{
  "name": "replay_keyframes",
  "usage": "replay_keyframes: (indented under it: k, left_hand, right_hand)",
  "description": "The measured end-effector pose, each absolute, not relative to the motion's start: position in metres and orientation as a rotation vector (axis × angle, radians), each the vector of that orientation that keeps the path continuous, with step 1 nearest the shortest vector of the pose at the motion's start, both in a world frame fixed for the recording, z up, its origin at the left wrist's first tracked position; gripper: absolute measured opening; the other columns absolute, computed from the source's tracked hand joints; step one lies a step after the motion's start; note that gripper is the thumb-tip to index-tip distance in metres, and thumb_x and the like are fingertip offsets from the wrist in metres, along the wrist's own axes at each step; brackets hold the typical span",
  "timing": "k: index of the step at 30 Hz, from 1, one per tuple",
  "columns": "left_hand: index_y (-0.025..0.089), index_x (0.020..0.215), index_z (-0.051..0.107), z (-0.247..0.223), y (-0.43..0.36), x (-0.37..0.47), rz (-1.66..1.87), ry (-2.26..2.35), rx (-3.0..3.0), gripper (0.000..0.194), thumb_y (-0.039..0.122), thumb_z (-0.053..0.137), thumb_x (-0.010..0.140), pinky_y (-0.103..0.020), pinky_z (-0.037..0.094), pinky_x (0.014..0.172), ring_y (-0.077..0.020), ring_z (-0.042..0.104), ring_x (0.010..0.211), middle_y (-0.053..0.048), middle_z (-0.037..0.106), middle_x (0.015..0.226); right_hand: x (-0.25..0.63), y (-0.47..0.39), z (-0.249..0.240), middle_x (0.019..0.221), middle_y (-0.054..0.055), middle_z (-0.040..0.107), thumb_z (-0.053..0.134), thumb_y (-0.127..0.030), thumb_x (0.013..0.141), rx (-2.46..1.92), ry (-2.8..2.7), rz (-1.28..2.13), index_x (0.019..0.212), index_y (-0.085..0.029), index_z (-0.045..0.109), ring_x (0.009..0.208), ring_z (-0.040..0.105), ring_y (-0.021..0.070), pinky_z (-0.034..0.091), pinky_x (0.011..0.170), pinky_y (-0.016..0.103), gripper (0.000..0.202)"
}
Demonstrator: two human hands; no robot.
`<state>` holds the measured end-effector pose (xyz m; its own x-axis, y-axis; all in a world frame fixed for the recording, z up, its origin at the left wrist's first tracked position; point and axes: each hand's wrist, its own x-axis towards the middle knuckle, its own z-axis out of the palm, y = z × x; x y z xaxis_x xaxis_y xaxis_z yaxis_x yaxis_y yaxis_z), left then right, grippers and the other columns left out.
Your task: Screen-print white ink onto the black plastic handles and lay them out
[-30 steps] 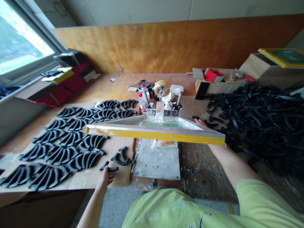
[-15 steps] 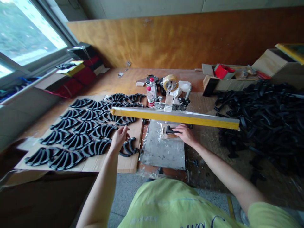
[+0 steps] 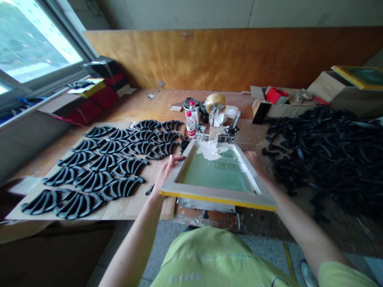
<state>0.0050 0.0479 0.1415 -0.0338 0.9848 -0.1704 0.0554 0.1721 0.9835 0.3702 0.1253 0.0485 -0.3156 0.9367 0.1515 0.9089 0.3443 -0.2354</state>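
Note:
A screen frame [image 3: 215, 196] with green mesh and a yellow front edge lies low over the metal plate, hinged at a clamp [image 3: 229, 135] at its back. White paste sits on the mesh near the clamp. My left hand [image 3: 168, 171] is at the frame's left side, its fingertips partly hidden by the frame. On the right, my right hand [image 3: 254, 161] is beside the frame's far right side, its fingers mostly hidden. Rows of curved black handles [image 3: 95, 181] lie on cardboard at the left. Whatever is under the frame is hidden.
A large heap of black handles [image 3: 329, 147] covers the right of the table. Behind the clamp stand plastic bottles [image 3: 190, 125], a dark tub and a tape roll [image 3: 215, 103]. An open box with a red roll [image 3: 277, 95] is at the back right.
The frame has swung down from its raised, edge-on position over the plate. My left hand has moved right to its side, and my right hand has left the handle on the plate and moved right.

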Motion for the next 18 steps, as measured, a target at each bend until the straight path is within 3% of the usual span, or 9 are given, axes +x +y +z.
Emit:
replay_keyframes:
  k: [2, 4, 7, 12, 18]
  left_hand:
    - [0.015, 0.121, 0.067, 0.111, 0.032, 0.000, 0.942, 1.403, 1.052, 0.066, 0.067, 0.055, 0.083, -0.026, 0.047, 0.065, -0.0170, 0.060, 0.076, -0.008, 0.069, 0.098]
    - [0.016, 0.136, 0.056, 0.076, 0.022, -0.002, 0.894, 1.398, 1.005, 0.075, 0.063, 0.062, 0.078, -0.026, 0.048, 0.065, -0.0174, 0.061, 0.076, -0.007, 0.069, 0.097]
    - [0.019, 0.149, 0.039, 0.030, 0.017, -0.001, 0.886, 1.406, 0.984, 0.085, 0.059, 0.063, 0.078, -0.026, 0.049, 0.066, -0.0166, 0.062, 0.073, -0.005, 0.068, 0.090]
    - [0.018, 0.143, 0.049, -0.002, 0.017, -0.001, 0.875, 1.500, 1.065, 0.072, 0.057, 0.058, 0.083, -0.028, 0.050, 0.079, -0.0191, 0.064, 0.088, -0.005, 0.069, 0.095]
    - [0.018, 0.138, 0.054, -0.004, 0.016, -0.002, 0.817, 1.546, 1.143, 0.067, 0.059, 0.051, 0.086, -0.032, 0.048, 0.090, -0.0227, 0.065, 0.097, -0.006, 0.071, 0.103]
  right_hand:
    - [0.372, 0.144, 0.063, 0.114, 0.015, 0.064, 0.041, -0.019, 0.093, -1.729, -2.159, 0.078, 0.128, -0.018, 0.062, 0.105, 0.062, 0.0260, 0.047, 0.094, 0.047, 0.040]
    - [0.352, 0.161, 0.075, 0.132, 0.015, 0.056, 0.048, -0.022, 0.092, -1.645, -2.049, 0.020, 0.132, -0.021, 0.059, 0.117, 0.055, 0.0277, 0.044, 0.103, 0.044, 0.042]
    - [0.299, 0.179, 0.087, 0.144, 0.015, 0.044, 0.061, -0.020, 0.085, -1.465, -2.187, -0.047, 0.140, -0.015, 0.050, 0.126, 0.045, 0.0293, 0.038, 0.109, 0.043, 0.056]
    - [0.259, 0.181, 0.080, 0.101, 0.011, 0.065, 0.057, -0.019, 0.089, -1.507, -2.539, 0.089, 0.100, -0.015, 0.066, 0.098, 0.057, 0.0242, 0.047, 0.084, 0.033, 0.014]
    - [0.295, 0.164, 0.057, 0.094, 0.015, 0.066, 0.055, -0.017, 0.087, -1.648, -2.355, -0.067, 0.090, -0.015, 0.064, 0.094, 0.056, 0.0271, 0.044, 0.081, 0.035, 0.009]
